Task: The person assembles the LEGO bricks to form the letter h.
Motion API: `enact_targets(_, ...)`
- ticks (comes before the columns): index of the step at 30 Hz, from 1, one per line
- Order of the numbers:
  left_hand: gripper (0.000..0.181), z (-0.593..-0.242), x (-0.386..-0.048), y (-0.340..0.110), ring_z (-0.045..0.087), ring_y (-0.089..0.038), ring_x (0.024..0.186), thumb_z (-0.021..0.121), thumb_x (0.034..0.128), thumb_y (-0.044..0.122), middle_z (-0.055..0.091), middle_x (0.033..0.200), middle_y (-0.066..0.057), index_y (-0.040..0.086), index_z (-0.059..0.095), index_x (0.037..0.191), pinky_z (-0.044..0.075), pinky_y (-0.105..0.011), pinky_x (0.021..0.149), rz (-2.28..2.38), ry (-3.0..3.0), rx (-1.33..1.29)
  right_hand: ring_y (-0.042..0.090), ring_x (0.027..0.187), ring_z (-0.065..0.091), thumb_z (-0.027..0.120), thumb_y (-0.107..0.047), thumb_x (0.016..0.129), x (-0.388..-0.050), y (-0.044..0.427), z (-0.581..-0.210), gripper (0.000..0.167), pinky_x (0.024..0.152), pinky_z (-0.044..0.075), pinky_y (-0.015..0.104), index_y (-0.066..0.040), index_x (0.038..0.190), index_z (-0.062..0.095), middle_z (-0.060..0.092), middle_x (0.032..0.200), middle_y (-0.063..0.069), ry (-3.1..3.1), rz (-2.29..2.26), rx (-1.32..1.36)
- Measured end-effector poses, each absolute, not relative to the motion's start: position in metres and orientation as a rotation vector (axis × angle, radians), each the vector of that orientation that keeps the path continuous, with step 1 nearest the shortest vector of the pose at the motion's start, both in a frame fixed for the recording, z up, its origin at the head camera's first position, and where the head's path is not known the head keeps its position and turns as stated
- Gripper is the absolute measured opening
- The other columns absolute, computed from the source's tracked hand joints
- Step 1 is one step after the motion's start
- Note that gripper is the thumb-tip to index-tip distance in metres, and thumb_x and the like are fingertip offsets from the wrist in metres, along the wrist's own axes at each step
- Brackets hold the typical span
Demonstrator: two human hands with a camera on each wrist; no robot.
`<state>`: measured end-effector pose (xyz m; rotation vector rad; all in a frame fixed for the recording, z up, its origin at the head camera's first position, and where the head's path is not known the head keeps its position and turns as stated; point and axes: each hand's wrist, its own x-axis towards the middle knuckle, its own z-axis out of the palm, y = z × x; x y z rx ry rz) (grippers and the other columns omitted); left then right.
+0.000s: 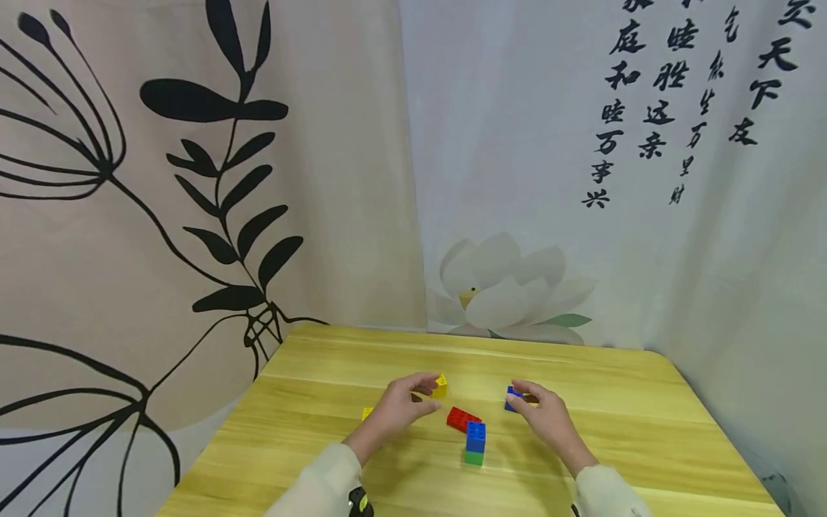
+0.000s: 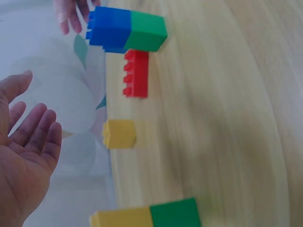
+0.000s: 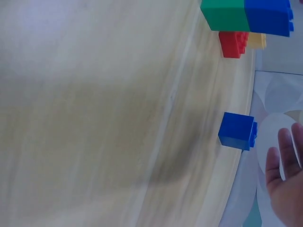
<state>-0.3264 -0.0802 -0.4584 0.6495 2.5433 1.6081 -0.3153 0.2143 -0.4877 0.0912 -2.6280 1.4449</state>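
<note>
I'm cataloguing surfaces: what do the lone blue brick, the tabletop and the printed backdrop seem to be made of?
Lone blue brick: likely moulded plastic, smooth; its even colour and raised studs suggest it.
Tabletop: wood or wood-look laminate, satin-looking; streaky grain shows, but not which.
Printed backdrop: probably matte cloth, judging by its soft folds.

On the pale cloth (image 1: 517, 165) facing me I read black Chinese characters (image 1: 670, 75) in four columns. The leftmost says 家庭和睦万事兴, its first character cropped; the next ends 睦胜远亲; the third, smaller, starts 气 and ends 生万里财, a cursive character between them unclear to me; the rightmost ends 天下友.
</note>
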Motion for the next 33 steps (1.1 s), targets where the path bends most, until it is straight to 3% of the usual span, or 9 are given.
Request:
enact_targets(10,0.045,-0.452,-0.327,-0.115,0.058,-0.026,0.115,0.071,0.0934,0.032,0.064,0.123,-0.003,0.015,0.061,0.134,0.048,-0.040,0.092,1.595,2.611,0.655,0.027,0.107,0.062,0.069,-0.023,0.095,-0.324,0.219,-0.502,0.036,0.084,0.055,0.035,-0.004,0.125,0.066,0.068,0.114,0.007,-2.621,1.491,0.039)
enact_targets(18,0.042,-0.458,-0.327,-0.151,0.058,-0.024,0.114,0.070,0.0940,0.024,0.065,0.123,-0.001,0.014,0.061,0.134,0.048,-0.037,0.093,1.629,2.649,0.540,0.024,0.106,0.060,0.072,-0.026,0.093,-0.338,0.212,-0.518,0.045,0.090,0.052,0.038,-0.002,0.130,0.063,0.066,0.121,0.014,-2.598,1.552,0.074)
enact_targets(27,0.043,-0.476,-0.322,-0.185,0.057,-0.025,0.115,0.071,0.0932,0.022,0.065,0.125,-0.007,0.010,0.061,0.133,0.048,-0.032,0.089,1.685,2.668,0.386,0.021,0.100,0.060,0.076,-0.021,0.089,-0.345,0.186,-0.533,0.039,0.087,0.052,0.041,-0.004,0.123,0.067,0.067,0.117,0.008,-2.654,1.536,0.176)
enact_targets(33,0.045,-0.490,-0.318,-0.200,0.056,-0.028,0.118,0.070,0.0944,0.023,0.063,0.127,-0.011,0.006,0.059,0.134,0.048,-0.037,0.091,1.650,2.650,0.383,0.022,0.101,0.061,0.078,-0.023,0.087,-0.348,0.180,-0.541,0.041,0.087,0.053,0.042,-0.005,0.123,0.068,0.067,0.117,0.009,-2.693,1.523,0.195)
